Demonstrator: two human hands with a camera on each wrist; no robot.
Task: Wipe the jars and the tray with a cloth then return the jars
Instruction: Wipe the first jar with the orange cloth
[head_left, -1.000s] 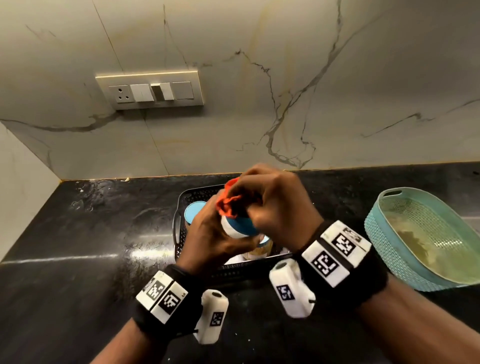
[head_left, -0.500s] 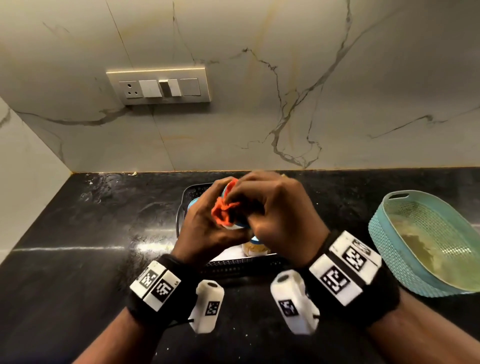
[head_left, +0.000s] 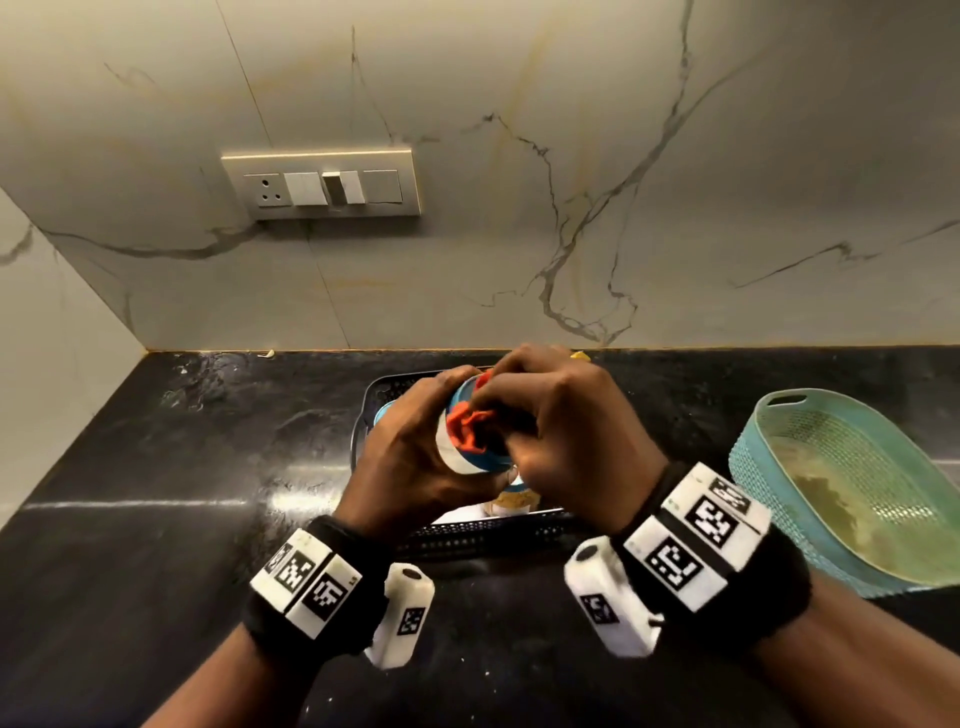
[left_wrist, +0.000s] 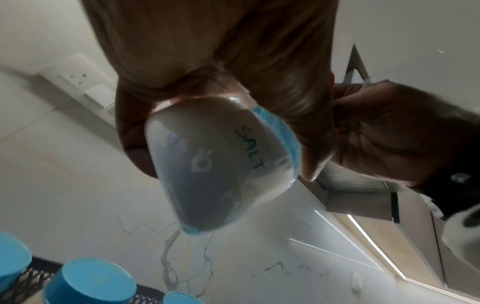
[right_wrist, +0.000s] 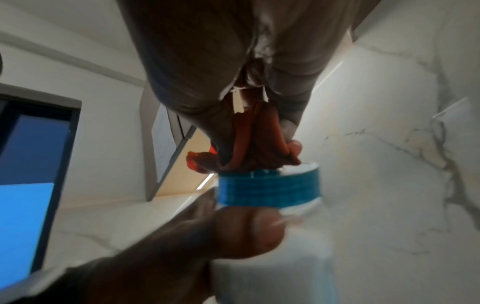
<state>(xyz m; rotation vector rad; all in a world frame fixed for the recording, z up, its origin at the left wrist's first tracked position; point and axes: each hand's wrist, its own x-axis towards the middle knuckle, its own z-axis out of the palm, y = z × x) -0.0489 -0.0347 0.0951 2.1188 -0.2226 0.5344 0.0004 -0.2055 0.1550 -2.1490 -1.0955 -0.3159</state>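
The left hand (head_left: 415, 447) wraps its fingers and thumb round a small white jar (left_wrist: 215, 156) marked SALT, holding it tilted in the air above the black mesh tray (head_left: 488, 535), with its blue lid (right_wrist: 270, 188) turned toward the right hand (head_left: 561, 426). What the salt jar holds cannot be told, since its wall is opaque white. The right hand pinches a bunched orange cloth (head_left: 470, 434) between thumb and fingers and presses it onto the top of that lid; in the right wrist view the cloth (right_wrist: 249, 148) sits crumpled right against the lid's flat face, while the left thumb lies on the jar just under the lid's rim. The tray sits on the dark stone counter (head_left: 156, 493), at the far middle, close to the marble wall. Inside it stand more jars with blue lids (left_wrist: 91, 281), three lids showing in the left wrist view, and the head view shows one clear jar (head_left: 511, 501) with a tan, powdery filling, just under the hands near the tray's near rim. To the right of the tray, apart from it, a teal woven basket (head_left: 769, 478) rests on the counter, with a yellowish-green lining or cloth lying inside; which one it is cannot be told
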